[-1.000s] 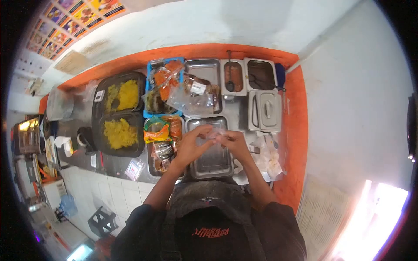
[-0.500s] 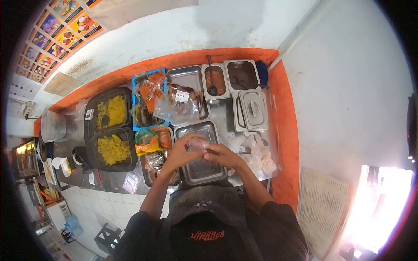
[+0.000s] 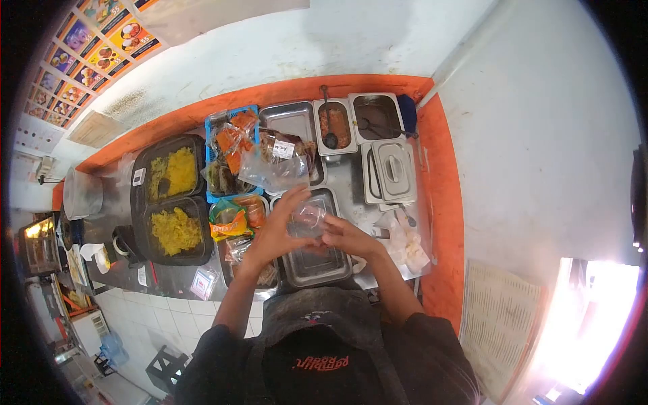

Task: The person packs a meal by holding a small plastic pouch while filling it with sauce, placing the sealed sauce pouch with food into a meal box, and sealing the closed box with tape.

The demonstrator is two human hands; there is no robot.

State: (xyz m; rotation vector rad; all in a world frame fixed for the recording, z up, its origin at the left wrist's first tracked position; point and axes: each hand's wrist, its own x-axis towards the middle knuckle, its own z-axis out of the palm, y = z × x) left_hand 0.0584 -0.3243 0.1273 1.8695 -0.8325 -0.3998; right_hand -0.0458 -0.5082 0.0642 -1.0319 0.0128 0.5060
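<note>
Over shallow rectangular steel tray [image 3: 317, 280] on metal worktop [image 3: 345, 177]: small clear, pinkish plastic packet [image 3: 310, 216]. Right hand [image 3: 347, 239] seems to pinch its edge, likely for steadiness; left hand [image 3: 272, 237] beside it, grip spread wide, perhaps to avoid crushing it.

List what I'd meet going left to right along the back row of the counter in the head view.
Clear tub → black tray → blue basket → steel tray → pan with ladle → sauce pan with tongs.
</note>
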